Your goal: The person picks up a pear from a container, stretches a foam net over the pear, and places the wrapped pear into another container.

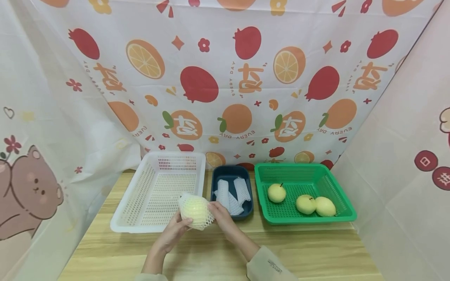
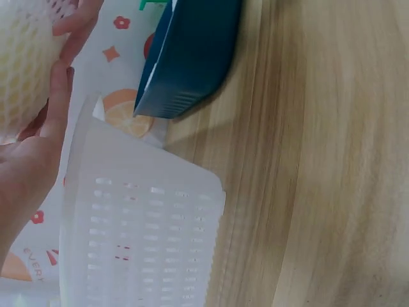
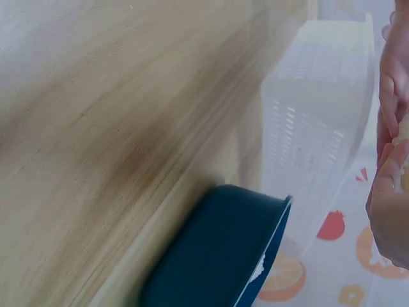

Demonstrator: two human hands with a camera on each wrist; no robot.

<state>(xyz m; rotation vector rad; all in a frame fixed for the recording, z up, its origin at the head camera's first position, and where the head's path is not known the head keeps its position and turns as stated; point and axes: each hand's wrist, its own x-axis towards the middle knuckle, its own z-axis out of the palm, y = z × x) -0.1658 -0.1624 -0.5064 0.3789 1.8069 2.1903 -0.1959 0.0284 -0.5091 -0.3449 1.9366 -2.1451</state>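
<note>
White basket [image 1: 131, 228] leftmost, my left hand [image 1: 174, 231] grips the pear [image 1: 194, 207] raised by that basket's near right corner, foam net [image 1: 204, 224] around it (long axis slanting down, away from the basket), while my right hand [image 1: 223, 219], farther from the basket, pinches the net's right edge.
</note>
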